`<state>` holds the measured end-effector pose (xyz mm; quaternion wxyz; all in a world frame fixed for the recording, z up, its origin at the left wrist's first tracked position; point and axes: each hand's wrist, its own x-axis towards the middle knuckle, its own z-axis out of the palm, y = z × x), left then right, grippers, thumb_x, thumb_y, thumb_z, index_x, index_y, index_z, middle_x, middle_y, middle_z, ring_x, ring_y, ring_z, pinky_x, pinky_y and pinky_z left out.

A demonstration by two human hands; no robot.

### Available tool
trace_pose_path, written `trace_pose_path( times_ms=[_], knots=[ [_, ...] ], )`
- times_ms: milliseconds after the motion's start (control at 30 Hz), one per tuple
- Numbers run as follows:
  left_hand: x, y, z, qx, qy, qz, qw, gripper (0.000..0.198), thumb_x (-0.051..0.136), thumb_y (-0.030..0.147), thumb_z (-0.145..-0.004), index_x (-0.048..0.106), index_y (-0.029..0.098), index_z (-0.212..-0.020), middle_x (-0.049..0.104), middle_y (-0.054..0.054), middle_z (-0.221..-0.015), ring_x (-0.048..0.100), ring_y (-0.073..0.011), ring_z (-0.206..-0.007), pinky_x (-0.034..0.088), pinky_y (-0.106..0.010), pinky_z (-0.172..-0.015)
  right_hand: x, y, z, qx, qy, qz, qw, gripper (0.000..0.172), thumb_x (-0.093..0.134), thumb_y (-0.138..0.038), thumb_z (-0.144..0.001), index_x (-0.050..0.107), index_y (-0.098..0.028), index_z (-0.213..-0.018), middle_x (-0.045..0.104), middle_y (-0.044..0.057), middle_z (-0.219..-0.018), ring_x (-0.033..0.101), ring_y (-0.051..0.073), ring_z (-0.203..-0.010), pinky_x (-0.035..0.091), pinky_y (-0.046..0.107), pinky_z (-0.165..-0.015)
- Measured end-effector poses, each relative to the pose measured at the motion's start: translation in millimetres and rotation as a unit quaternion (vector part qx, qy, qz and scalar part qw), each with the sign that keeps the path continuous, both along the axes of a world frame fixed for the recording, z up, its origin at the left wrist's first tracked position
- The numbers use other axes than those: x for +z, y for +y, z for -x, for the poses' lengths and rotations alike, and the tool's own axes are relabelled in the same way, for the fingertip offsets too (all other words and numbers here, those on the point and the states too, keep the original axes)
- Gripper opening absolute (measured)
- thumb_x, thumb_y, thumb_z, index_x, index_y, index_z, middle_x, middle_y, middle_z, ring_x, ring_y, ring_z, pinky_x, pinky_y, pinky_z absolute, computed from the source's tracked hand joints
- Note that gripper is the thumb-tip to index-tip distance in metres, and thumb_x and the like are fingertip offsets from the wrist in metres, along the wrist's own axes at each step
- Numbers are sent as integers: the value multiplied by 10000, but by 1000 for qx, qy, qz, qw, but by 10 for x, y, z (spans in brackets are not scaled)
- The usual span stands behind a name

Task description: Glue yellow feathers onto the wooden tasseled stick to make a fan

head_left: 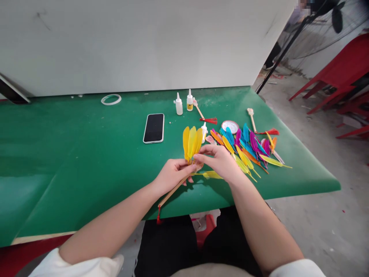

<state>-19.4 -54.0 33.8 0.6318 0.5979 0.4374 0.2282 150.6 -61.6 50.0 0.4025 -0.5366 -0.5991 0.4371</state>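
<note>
My left hand (173, 174) is closed around a thin wooden fan handle (170, 194) that ends in a red tassel (158, 216) hanging past the table edge. Three yellow feathers (191, 142) stand up from the top of that handle. My right hand (219, 159) pinches the base of those feathers, and another yellow feather (211, 175) lies under it. A spread of coloured feathers (249, 148) lies just right of my right hand.
On the green table cover (72, 154) lie a black phone (154, 127), three small glue bottles (179, 104), a white tape ring (111, 99), a round white dish (230, 125) and two more tasselled handles (252, 119). Red chairs (343, 73) stand at the right.
</note>
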Motion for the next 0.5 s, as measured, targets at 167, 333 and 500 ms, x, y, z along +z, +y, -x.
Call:
trace_pose_path(
  times_ms=[167, 333, 500],
  knots=[
    [-58, 56, -1, 115, -89, 22, 989, 354, 640, 419, -732, 662, 153, -965, 673, -85, -1000, 652, -187, -828, 516, -243, -646, 174, -148, -11, -188, -57, -159, 967, 128, 556, -320, -790, 641, -225, -803, 662, 38, -884, 594, 190, -903, 447, 351, -851],
    [-87, 160, 7, 253, -200, -19, 946, 294, 635, 361, -759, 649, 144, -957, 662, -80, -1038, 613, -206, -979, 470, -328, -866, 196, -309, 91, -120, -54, -102, 986, 239, 543, -409, -791, 595, -213, -663, 603, 17, -656, 555, 140, -622, 456, 272, -591],
    [-103, 171, -19, 274, -276, -50, 920, 261, 616, 311, -784, 640, 138, -978, 648, -75, -1071, 586, -189, -1035, 384, -357, -995, -182, -154, 340, -29, 54, 53, 997, 326, 600, -449, -730, 606, -193, -930, 639, 23, -795, 591, 147, -760, 470, 263, -671]
  ],
)
